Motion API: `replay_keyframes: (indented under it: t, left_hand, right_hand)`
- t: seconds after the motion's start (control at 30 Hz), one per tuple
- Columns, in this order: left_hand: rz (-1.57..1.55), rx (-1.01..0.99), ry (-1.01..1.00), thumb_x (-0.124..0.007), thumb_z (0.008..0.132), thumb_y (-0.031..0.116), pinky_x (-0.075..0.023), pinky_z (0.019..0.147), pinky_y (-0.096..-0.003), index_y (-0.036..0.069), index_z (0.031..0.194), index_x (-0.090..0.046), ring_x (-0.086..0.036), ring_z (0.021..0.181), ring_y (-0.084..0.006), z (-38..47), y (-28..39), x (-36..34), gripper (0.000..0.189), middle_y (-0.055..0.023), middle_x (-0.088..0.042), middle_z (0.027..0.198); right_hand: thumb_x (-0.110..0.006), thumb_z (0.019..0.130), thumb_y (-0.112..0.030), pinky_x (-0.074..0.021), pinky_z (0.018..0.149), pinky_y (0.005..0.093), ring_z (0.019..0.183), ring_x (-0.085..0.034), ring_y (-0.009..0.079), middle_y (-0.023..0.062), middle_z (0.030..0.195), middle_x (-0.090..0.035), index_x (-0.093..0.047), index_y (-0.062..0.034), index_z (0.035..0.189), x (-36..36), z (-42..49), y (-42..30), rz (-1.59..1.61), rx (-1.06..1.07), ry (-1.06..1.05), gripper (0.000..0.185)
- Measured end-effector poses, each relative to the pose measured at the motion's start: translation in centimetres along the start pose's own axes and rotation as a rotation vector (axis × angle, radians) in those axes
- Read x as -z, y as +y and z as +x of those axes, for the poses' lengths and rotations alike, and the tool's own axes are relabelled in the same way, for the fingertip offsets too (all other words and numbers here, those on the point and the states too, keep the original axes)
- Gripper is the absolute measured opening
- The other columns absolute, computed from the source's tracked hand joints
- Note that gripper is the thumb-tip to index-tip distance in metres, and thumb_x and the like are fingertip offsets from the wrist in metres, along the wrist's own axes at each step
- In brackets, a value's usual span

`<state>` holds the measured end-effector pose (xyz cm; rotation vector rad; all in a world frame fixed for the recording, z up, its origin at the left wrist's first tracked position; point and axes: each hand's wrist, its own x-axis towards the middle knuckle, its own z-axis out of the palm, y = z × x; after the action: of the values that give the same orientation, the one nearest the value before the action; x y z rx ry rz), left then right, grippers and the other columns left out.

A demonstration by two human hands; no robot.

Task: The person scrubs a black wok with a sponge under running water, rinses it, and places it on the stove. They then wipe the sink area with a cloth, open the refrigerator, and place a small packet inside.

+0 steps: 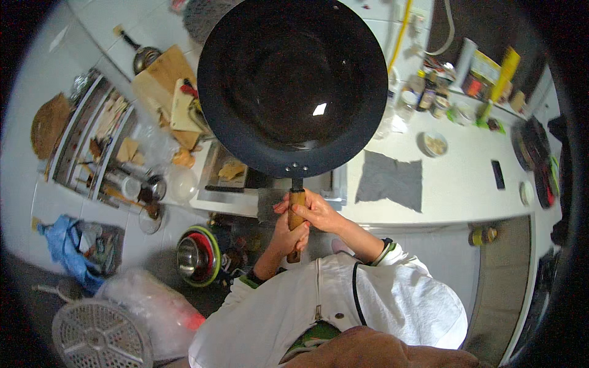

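A large dark wok point(294, 87) with a riveted wooden handle point(297, 209) is held up in front of me, its hollow inside facing the camera. Both of my hands grip that handle. My left hand point(284, 237) is closed around its lower part, while my right hand point(322, 214) wraps the upper part, close to the metal neck. Behind the wok, a sink point(214, 168) is partly hidden. Right of the wok, a grey cloth point(391, 181) lies on the white counter point(460, 184).
A small bowl point(434, 144), a dark phone-like object point(497, 175) and bottles point(428, 92) stand or lie on the counter at right. Cutting boards point(163, 76) and a utensil rack point(92, 138) are at left. Stacked bowls point(198, 255) sit lower left, near a perforated metal disc point(102, 336).
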<state>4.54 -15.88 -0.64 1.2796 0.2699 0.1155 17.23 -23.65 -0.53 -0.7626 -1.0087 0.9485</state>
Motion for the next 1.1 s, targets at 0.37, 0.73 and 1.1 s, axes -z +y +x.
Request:
replay_keyframes:
  t: [0.37, 0.73, 1.1]
  left_hand:
    - [-0.018, 0.056, -0.419, -0.049, 0.088, 0.008, -0.0412, 0.036, -0.0265, 0.005, 0.116, -0.033, -0.043, 0.038, -0.0109, -0.7, 0.9, -4.0, 0.032, -0.0029, -0.044, 0.059]
    - [-0.125, 0.143, -0.537, -0.052, 0.089, 0.015, -0.0402, 0.037, -0.0252, 0.007, 0.114, -0.033, -0.043, 0.039, -0.0102, -1.3, 1.3, -4.7, 0.032, -0.0027, -0.044, 0.063]
    - [-0.201, 0.269, -0.293, -0.057, 0.086, 0.017, -0.0346, 0.035, -0.0254, 0.006, 0.094, -0.041, -0.041, 0.040, -0.0113, -5.7, 1.2, -2.6, 0.021, -0.0024, -0.042, 0.060]
  right_hand:
    - [-0.047, 0.096, -0.017, -0.0416, 0.096, 0.0372, 0.108, -0.055, 0.0234, 0.0150, 0.106, -0.062, -0.038, 0.0009, 0.114, -2.8, -7.5, -3.9, -0.107, 0.075, 0.337, 0.027]
    - [-0.045, 0.095, -0.032, -0.0409, 0.095, 0.0352, 0.109, -0.054, 0.0212, 0.0170, 0.114, -0.058, -0.033, -0.0002, 0.121, -3.0, -9.3, -5.2, -0.224, 0.074, 0.287, 0.043]
    - [-0.045, 0.096, -0.030, -0.0403, 0.096, 0.0370, 0.113, -0.051, 0.0247, 0.0203, 0.123, -0.052, -0.030, -0.0020, 0.125, -3.3, -7.6, -2.9, -0.063, -0.079, -0.017, 0.043]
